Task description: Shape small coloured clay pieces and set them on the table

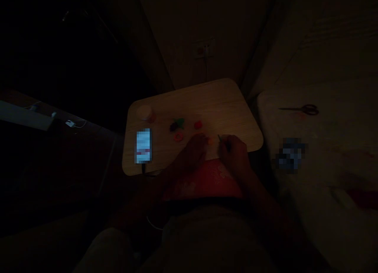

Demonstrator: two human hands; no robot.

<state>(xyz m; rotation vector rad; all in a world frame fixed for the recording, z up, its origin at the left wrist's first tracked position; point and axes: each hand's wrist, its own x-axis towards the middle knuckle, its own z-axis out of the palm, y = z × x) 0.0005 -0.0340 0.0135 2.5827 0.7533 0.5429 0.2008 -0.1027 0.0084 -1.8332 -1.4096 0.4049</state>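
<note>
The picture is very dark. On a small wooden table (206, 99), my left hand (195, 147) rests near the front edge. Its fingers are bent over a small orange piece (210, 140) that shows at their tips. My right hand (235, 151) is closed around a thin green stick (219, 138), whose end points up and left. Just beyond my left hand lies a small red lump (197, 125). Farther left are a red-orange ring (178, 137), a green piece (179, 123) and a dark lump (173, 127).
A lit phone (143, 145) with a cable lies at the table's left. Behind it stands a pale round container (144, 112). Scissors (301, 109) and a blurred item (291, 154) lie on the pale surface to the right. Red cloth (203, 180) shows below the front edge.
</note>
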